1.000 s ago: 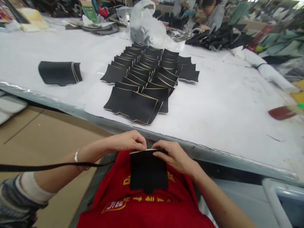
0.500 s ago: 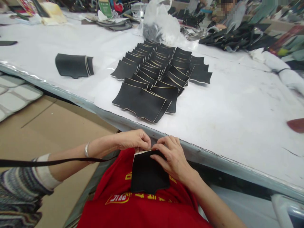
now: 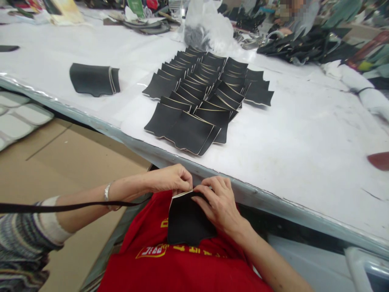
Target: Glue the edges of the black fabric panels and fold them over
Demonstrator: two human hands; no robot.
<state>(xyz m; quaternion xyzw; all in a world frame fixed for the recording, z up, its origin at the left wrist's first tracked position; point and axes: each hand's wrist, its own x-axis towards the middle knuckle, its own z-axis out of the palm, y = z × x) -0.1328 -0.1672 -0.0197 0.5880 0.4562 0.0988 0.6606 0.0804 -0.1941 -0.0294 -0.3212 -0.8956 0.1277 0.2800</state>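
Observation:
A black leather-like piece (image 3: 190,221) with a pale top edge hangs in front of the red apron. My right hand (image 3: 217,200) grips its upper right edge between thumb and fingers. Pinched together at the top edge, the fingers of my left hand (image 3: 179,180) touch the piece near its upper left; whatever is between them is too small to make out. Overlapping rows of similar black pieces (image 3: 194,129) lie on the white table (image 3: 288,150) beyond my hands. A folded stack of black pieces (image 3: 91,80) rests further left.
A clear plastic bag (image 3: 209,26) stands behind the rows. Black straps (image 3: 304,46) are heaped at the back right, near a person partly in view. A brown object (image 3: 378,161) lies at the right edge. Below the table at left is cardboard (image 3: 75,158).
The view has shifted slightly. Both hands stay at the top edge of the black piece, with hardly any movement.

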